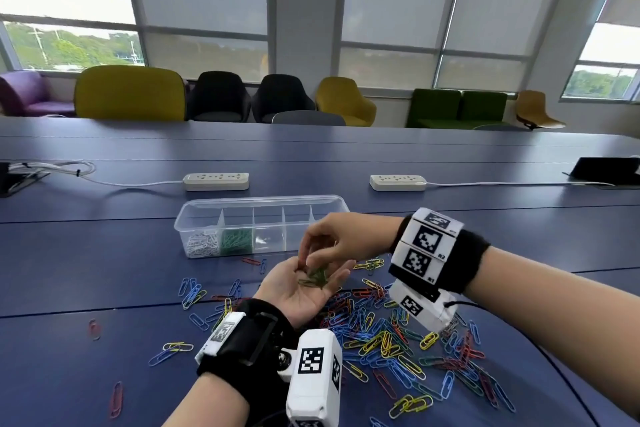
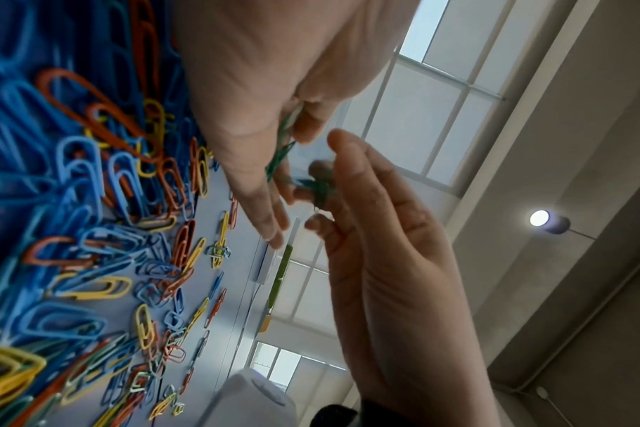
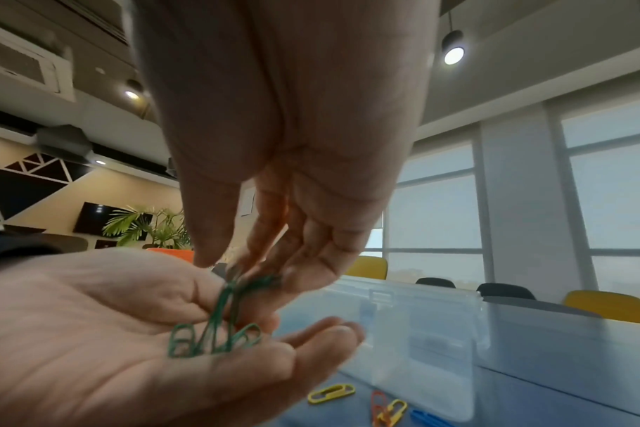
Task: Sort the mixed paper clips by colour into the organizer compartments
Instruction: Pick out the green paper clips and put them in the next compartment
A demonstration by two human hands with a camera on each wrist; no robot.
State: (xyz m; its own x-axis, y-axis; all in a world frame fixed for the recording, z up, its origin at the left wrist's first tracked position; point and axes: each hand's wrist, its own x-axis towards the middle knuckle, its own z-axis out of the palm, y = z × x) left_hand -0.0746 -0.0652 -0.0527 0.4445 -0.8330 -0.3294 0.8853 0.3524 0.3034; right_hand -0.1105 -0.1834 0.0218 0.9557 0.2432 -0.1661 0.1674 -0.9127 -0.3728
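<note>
Right hand (image 3: 274, 173) reaching down from above, fingertips (image 3: 205, 254) pinching green paper clips (image 3: 216, 338) heaped in the upturned left hand (image 3: 110, 332) (palm open, fingers only lightly curved). Behind, a clear plastic organizer (image 3: 420, 332), blurred. On the blue counter (image 3: 530, 404) below, loose yellow clips (image 3: 331, 393) and a red clip (image 3: 377, 404).

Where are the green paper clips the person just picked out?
In the head view the green paper clips lie in the upturned left hand, above the mixed pile, while the right hand pinches some from above.
</note>
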